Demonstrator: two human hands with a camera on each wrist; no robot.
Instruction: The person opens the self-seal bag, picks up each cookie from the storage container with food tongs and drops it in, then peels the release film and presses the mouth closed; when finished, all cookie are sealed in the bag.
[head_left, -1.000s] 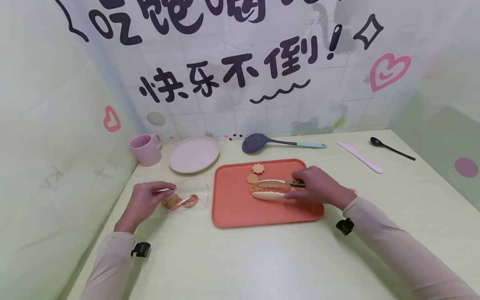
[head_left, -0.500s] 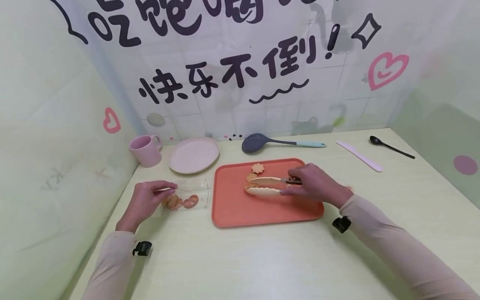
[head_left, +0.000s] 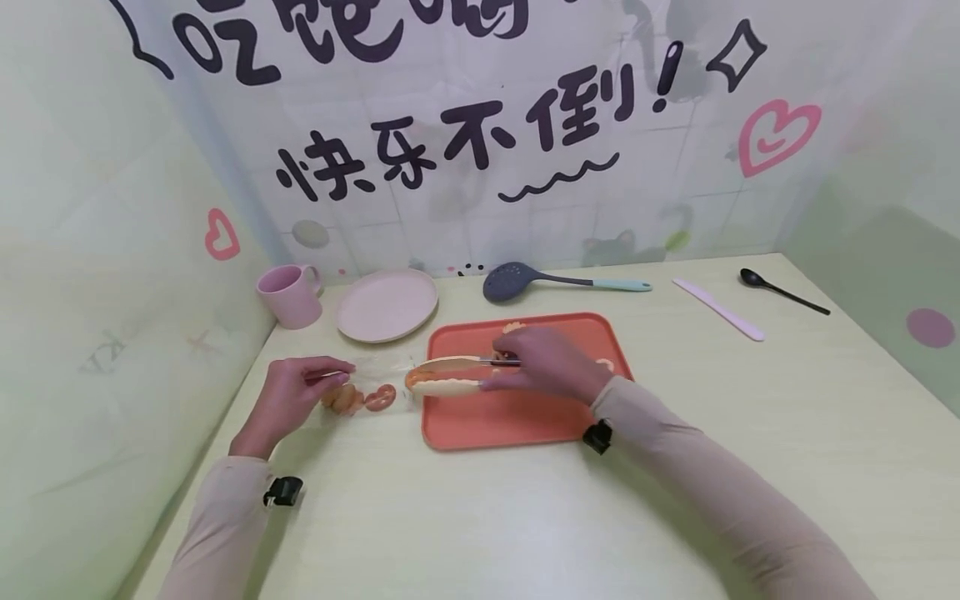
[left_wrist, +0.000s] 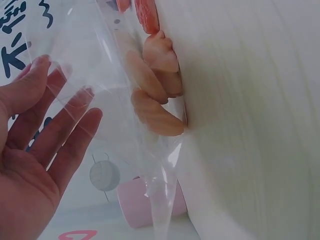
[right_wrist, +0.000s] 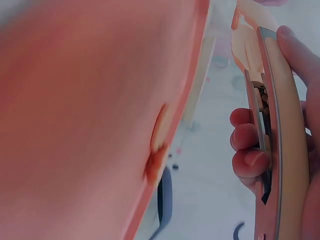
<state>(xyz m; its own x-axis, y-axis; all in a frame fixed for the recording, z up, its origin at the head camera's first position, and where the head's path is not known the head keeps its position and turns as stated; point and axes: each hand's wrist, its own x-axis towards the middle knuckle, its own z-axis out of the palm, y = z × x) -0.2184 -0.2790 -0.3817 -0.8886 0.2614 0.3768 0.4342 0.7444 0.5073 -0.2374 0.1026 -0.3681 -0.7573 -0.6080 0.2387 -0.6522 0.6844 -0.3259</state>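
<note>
Pink mug (head_left: pixel 291 300) and plate (head_left: pixel 386 307) behind the clear plastic bag (head_left: pixel 378 369).

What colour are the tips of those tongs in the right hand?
Creamy beige. The tongs' tips show best in the head view.

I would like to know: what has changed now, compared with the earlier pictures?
The right hand has moved left with the tongs; their tips are now by the left edge of the tray, near the clear bag. The orange-brown piece between the tips has travelled with them. The left hand still pinches the bag; the mug and plate stayed.
</note>
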